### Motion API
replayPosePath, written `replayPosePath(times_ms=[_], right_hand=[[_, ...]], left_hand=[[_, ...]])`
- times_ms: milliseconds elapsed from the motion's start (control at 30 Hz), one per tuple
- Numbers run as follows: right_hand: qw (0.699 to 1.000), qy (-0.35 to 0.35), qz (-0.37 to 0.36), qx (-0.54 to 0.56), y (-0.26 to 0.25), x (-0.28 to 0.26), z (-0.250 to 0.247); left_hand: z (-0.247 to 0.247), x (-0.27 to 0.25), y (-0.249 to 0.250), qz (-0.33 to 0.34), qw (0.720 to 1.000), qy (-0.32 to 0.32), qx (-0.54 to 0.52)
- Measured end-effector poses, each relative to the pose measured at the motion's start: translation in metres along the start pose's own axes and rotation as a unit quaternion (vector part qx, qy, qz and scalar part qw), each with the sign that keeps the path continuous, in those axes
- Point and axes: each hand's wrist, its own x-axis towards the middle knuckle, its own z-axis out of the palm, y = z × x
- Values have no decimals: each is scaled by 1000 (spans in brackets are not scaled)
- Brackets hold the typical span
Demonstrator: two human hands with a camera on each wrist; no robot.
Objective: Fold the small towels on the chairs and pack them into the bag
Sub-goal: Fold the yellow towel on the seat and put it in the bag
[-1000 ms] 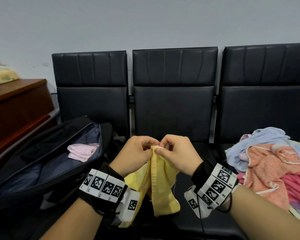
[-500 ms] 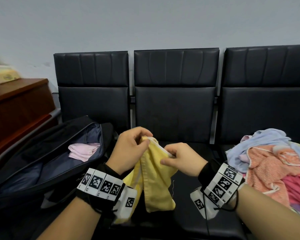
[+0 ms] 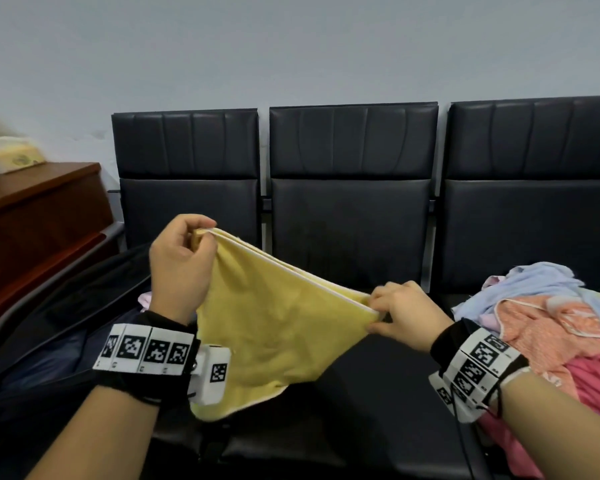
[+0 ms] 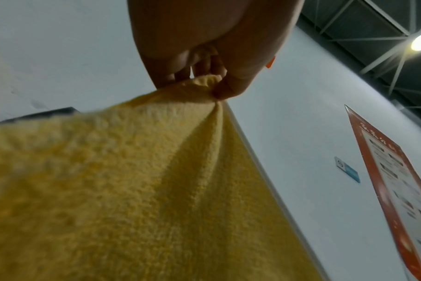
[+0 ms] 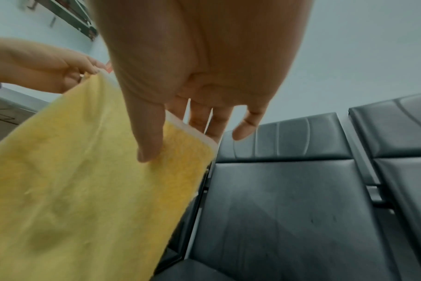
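Pinching the doubled top edge, the left hand (image 3: 182,261) is holding one end of the yellow towel (image 3: 274,327) higher while the right hand (image 3: 404,315) is pinching the other. Levelling both grips and keeping that edge taut, layers aligned, should be giving a clean fold.

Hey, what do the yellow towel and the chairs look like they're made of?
Yellow towel: looks like soft terry cloth or microfibre; the left wrist view shows a nubby looped pile, matte, with a smooth white edge binding. It drapes limply between the left hand and right hand.

Chairs: probably leather or faux leather; smooth black padded panels with stitched seams and a faint sheen. Which of the two cannot be told.
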Motion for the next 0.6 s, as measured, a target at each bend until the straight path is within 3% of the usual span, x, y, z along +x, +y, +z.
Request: replayPosePath(times_ms=[167,267,500,600], right_hand=[[996,68,25,49,2,2,-18],[996,84,6,20,4,4,-27],[968,250,-16,0,-2,-4,-51],[972,236,-13,-5,-1,-5,-57]], left_hand=[[-10,7,-7,-6,999,25,48],[-12,10,-11,-9,998,19,64],[-16,13,-22,-25,995,3,96],[-18,11,-25,-37,994,-2,102]])
